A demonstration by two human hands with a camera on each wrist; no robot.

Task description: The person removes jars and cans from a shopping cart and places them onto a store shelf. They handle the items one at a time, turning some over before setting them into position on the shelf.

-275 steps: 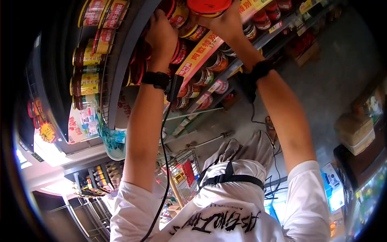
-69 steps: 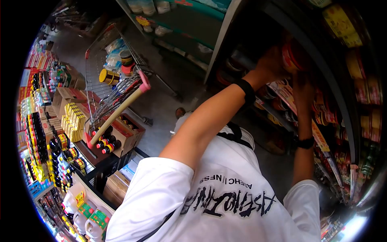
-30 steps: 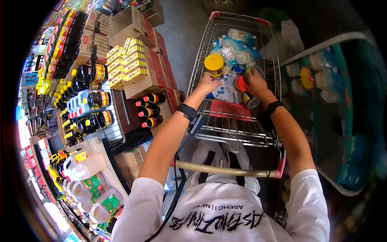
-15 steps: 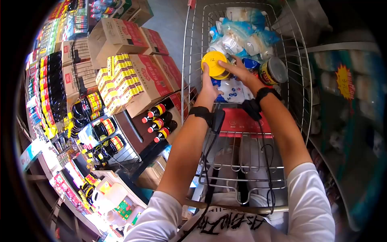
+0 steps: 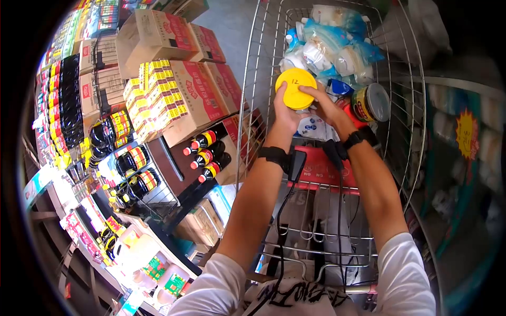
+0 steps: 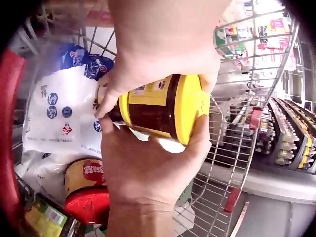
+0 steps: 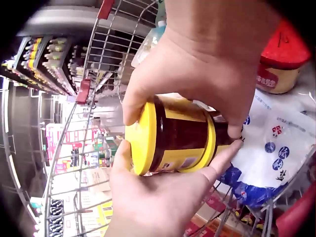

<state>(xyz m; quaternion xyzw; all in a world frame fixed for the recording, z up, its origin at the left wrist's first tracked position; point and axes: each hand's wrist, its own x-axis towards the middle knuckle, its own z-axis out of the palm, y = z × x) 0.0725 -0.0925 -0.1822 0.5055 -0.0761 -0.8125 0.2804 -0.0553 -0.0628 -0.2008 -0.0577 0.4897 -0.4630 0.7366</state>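
Observation:
A brown jar with a yellow lid (image 5: 296,87) marked "12" is held between both hands over the shopping cart (image 5: 246,100). Below it, end to end, is a second yellow-lidded jar (image 7: 222,132), partly covered by fingers. My left hand (image 5: 286,117) grips one side, its thumb at the top lid's edge. From the other side my right hand (image 5: 328,108) grips the jars, thumb on the lid. Beneath the hands lies a white bag with blue print (image 6: 59,111). A red-lidded jar (image 7: 281,54) and a clear-lidded dark jar (image 5: 371,102) sit to the right.
Blue and white plastic packages (image 5: 329,47) fill the cart's far end. A red panel (image 5: 321,164) is at its near end. To the left stand cartons (image 5: 197,95), stacked yellow boxes (image 5: 158,97) and dark bottles (image 5: 208,158). A shelf (image 5: 469,89) runs along the right.
Both hands have gone from the jar shelf to the cart. The right hand has left the red-lidded jar and joined the left on the yellow-lidded jars, and the view has shifted slightly.

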